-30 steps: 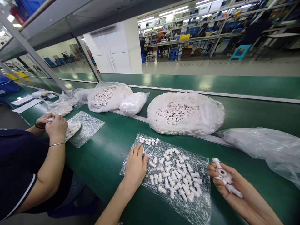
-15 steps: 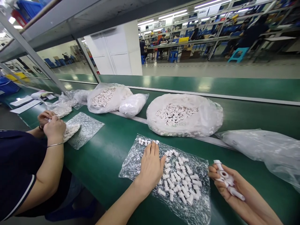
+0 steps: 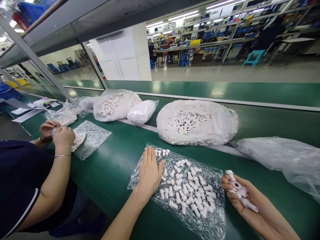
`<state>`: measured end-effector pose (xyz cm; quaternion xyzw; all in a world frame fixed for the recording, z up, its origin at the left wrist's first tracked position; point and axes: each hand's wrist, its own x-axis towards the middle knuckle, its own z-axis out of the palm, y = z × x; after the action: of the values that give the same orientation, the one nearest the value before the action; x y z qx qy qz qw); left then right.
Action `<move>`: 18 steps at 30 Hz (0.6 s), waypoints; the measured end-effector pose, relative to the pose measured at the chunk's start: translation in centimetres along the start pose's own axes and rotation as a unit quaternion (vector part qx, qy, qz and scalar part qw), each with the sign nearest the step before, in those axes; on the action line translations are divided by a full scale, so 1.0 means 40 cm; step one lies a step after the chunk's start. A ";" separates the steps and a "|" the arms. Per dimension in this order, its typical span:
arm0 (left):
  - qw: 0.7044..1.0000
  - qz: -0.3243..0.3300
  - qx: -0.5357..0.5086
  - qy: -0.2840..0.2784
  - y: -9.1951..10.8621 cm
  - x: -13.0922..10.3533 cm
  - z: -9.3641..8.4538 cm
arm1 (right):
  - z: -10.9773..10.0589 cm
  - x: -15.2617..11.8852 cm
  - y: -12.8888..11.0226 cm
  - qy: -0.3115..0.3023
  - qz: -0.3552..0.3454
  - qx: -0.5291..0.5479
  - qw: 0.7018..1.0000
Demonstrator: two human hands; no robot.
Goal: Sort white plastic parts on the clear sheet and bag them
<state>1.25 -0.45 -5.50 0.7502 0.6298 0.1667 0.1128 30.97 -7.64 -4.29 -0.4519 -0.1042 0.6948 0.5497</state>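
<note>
Loose white fittings [image 3: 203, 181] lie on the clear sheet [image 3: 212, 226], just right of the left hand [image 3: 148, 175] – fingers outstretched near its far-left corner – while the right hand [image 3: 258, 201] grips several white pieces [image 3: 250, 205].

My left hand [image 3: 149, 173] covers part of the row of small white plastic pipe pieces [image 3: 163, 152], so I can't tell how many are there. My right hand [image 3: 242, 195] hides bits of the white plastic tubes [image 3: 246, 204] in it, so I can't count those. At 9 o'clock, the edge cuts off the co-worker [image 3: 22, 186], and what they hold is too small to tell. At 3 o'clock, the edge cuts off the cloudy plastic bag [image 3: 280, 156]. Far away at 1 o'clock, the people [image 3: 268, 35] look fuzzy.
</note>
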 end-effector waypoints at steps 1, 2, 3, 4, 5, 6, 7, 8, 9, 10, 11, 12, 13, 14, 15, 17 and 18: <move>1.000 -0.005 -0.005 0.002 -0.008 0.001 -0.004 | 0.001 -0.002 0.003 -0.002 0.010 0.012 1.000; 1.000 -0.007 -0.015 0.002 -0.013 -0.002 -0.009 | 0.005 -0.005 0.006 -0.005 0.025 0.028 0.999; 0.999 -0.005 -0.033 -0.001 -0.013 -0.007 -0.014 | 0.010 -0.009 0.011 -0.009 0.040 0.040 0.998; 0.998 0.001 -0.059 -0.006 -0.008 -0.016 -0.020 | 0.016 -0.015 0.017 -0.017 0.045 0.039 0.998; 0.996 0.010 -0.091 -0.014 0.003 -0.027 -0.026 | 0.024 -0.022 0.024 -0.030 0.046 0.031 0.998; 0.991 0.024 -0.128 -0.026 0.019 -0.039 -0.032 | 0.033 -0.029 0.032 -0.047 0.049 0.021 0.997; 0.984 0.041 -0.168 -0.042 0.039 -0.052 -0.038 | 0.041 -0.035 0.039 -0.067 0.054 0.010 0.996; 0.975 0.060 -0.207 -0.061 0.062 -0.064 -0.043 | 0.050 -0.042 0.047 -0.090 0.063 -0.005 0.994; 0.963 0.081 -0.243 -0.081 0.087 -0.075 -0.048 | 0.057 -0.048 0.054 -0.113 0.075 -0.022 0.990; 0.951 0.100 -0.277 -0.099 0.113 -0.083 -0.050 | 0.064 -0.054 0.060 -0.134 0.088 -0.042 0.986; 0.937 0.118 -0.307 -0.117 0.138 -0.089 -0.052 | 0.069 -0.059 0.066 -0.151 0.099 -0.062 0.982; 0.924 0.134 -0.333 -0.130 0.162 -0.092 -0.052 | 0.073 -0.065 0.071 -0.164 0.104 -0.084 0.977; 0.912 0.146 -0.356 -0.139 0.183 -0.093 -0.051 | 0.077 -0.070 0.075 -0.175 0.103 -0.102 0.974; 0.902 0.156 -0.374 -0.145 0.201 -0.091 -0.049 | 0.080 -0.075 0.077 -0.182 0.097 -0.116 0.972; 0.895 0.163 -0.388 -0.149 0.216 -0.089 -0.048 | 0.083 -0.080 0.079 -0.186 0.091 -0.124 0.970; 0.887 0.172 -0.401 -0.150 0.235 -0.083 -0.047 | 0.089 -0.088 0.079 -0.187 0.086 -0.132 0.970; 0.886 0.174 -0.402 -0.149 0.238 -0.080 -0.048 | 0.091 -0.091 0.078 -0.184 0.087 -0.134 0.970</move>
<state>8.64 -5.40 -0.46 0.7541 0.3438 0.3086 0.4669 26.11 -10.66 -2.33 -0.3935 -0.2563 0.7907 0.3928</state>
